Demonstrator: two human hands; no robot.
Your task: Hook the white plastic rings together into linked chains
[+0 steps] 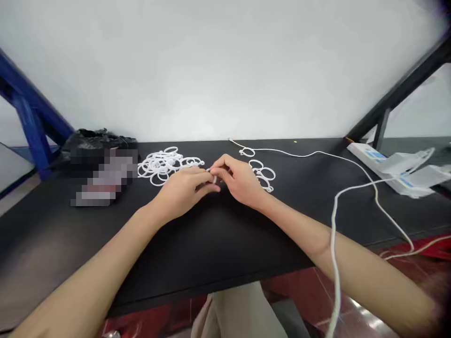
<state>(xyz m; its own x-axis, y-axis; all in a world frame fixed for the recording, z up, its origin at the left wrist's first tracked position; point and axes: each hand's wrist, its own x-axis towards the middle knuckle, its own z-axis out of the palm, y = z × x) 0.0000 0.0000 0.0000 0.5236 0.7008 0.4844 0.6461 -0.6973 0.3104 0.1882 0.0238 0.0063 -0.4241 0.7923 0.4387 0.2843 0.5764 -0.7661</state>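
Over the middle of the black table point(211, 244), my left hand point(185, 190) and my right hand point(241, 180) meet at the fingertips. Both are closed in a pinch on a small white ring point(214, 179), mostly hidden by the fingers. Just beyond my left hand lies a heap of white curtain rings point(160, 164), thin hoops with small eyelets. Several more white rings point(268, 173) lie beside my right hand, partly covered by it. One single ring point(248, 152) sits farther back, near a white cord point(299, 155).
The cord runs across the table's right side and passes in front of my right forearm. At the far right lies a white box point(369, 157) with clear plastic. A black plastic bag point(95, 140) and a blurred-out item are at the left. A pale wall point(225, 70) stands behind.
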